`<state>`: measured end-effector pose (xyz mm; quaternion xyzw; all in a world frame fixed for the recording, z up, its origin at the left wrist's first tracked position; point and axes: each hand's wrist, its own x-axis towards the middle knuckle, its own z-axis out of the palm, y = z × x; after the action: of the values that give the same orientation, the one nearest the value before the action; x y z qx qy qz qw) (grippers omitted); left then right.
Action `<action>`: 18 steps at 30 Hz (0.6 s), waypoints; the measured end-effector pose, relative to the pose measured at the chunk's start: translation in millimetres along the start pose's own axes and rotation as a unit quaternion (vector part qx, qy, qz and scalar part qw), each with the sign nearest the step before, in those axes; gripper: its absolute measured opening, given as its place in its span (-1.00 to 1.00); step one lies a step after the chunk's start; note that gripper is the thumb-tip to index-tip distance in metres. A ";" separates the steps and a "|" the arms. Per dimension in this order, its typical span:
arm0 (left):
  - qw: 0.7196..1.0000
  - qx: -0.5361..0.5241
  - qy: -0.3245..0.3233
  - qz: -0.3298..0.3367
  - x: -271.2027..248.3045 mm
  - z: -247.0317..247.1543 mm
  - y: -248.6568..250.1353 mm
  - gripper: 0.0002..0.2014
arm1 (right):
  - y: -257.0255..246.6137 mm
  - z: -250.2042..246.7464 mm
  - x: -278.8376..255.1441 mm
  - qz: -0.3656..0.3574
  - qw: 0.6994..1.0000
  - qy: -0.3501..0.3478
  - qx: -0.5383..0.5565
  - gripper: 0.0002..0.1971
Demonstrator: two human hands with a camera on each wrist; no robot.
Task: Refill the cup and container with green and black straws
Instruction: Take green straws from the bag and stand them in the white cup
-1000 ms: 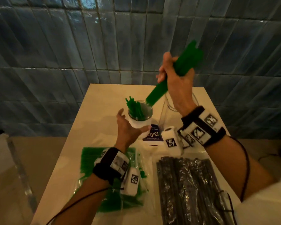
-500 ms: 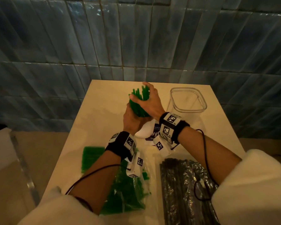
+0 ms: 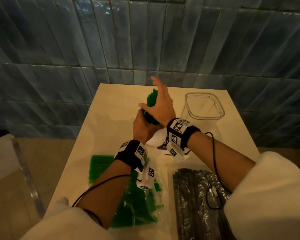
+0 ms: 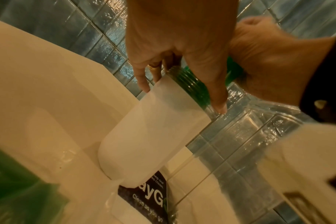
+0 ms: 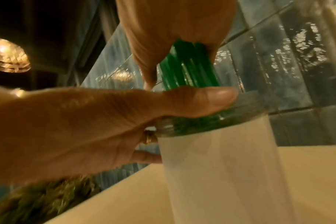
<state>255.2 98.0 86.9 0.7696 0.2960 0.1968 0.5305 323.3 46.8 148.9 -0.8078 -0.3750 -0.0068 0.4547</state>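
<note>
Two hands meet over one cup at the middle of your table [image 3: 111, 104], the cream top that fills most of the head view under the blue tiled wall [image 3: 76, 40]. On the near side of that top lie your two open packs: the bag of green straws [image 3: 137, 205] under your left forearm, and the bag of black straws [image 3: 194, 205] to the right of it, beside your right forearm. At the far right of the table stands the clear container [image 3: 204, 108], upright, with nothing visible inside it.

Your left hand [image 3: 142, 129] wraps the cup [image 4: 153, 133], a white tumbler with a clear rim; the left wrist view shows your fingers reaching round its upper wall, and the right wrist view shows your thumb lying along the rim, so that hand grips the cup. The cup's base rests partly on a dark printed card [image 4: 148, 195], just beside the container.

Your right hand [image 3: 161, 104] is spread, fingers extended and relaxed, its palm resting against the bundle of green straws [image 3: 151, 99] that stands in the cup and leans away from you. That hand holds nothing closed.

A gold ring [image 5: 149, 137] sits on a finger of your left hand.
</note>
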 end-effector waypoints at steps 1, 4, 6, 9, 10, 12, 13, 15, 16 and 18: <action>1.000 0.012 0.002 0.003 1.8 0.7 -1.5 -0.19 | 0.4 -0.3 -2.4 -0.025 0.999 -0.033 -0.035 -0.17; 0.998 0.058 0.009 0.016 3.7 2.2 -2.5 -0.23 | 4.1 -1.2 -7.4 -0.082 0.987 -0.090 -0.105 -0.45; 0.996 0.085 0.009 0.029 2.8 2.7 -0.7 -0.29 | 4.3 -0.8 -7.5 -0.099 0.984 -0.093 -0.115 -0.54; 0.985 0.157 0.002 0.069 0.8 2.4 3.0 -0.42 | 0.1 1.0 -11.8 -0.194 0.951 -0.141 -0.195 -0.68; 0.979 0.188 -0.002 0.079 0.7 2.9 3.0 -0.44 | -0.4 0.4 -13.3 -0.215 0.942 -0.159 -0.205 -0.72; 0.975 0.208 -0.006 0.073 3.8 0.8 -0.7 -0.41 | 1.3 -2.1 -13.0 -0.198 0.947 -0.155 -0.202 -0.74; 0.977 0.203 -0.005 0.065 2.9 0.4 1.2 -0.38 | 3.3 -3.8 -11.8 -0.176 0.955 -0.141 -0.191 -0.74; 0.980 0.191 -0.018 0.060 -1.7 0.9 6.3 -0.37 | 5.5 -6.4 -11.0 -0.156 0.960 -0.146 -0.180 -0.71; 0.981 0.182 -0.024 0.057 -4.6 0.4 8.8 -0.37 | 4.2 -7.6 -12.2 -0.164 0.953 -0.164 -0.197 -0.65; 0.996 0.080 -0.026 0.043 -12.4 -5.2 15.7 -0.30 | -2.1 -12.3 -17.3 -0.181 0.944 -0.164 -0.223 -0.49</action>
<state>246.6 89.3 103.6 0.8265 0.2638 0.1750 0.4655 313.6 28.0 151.6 -0.7969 -0.5735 -0.0397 0.1858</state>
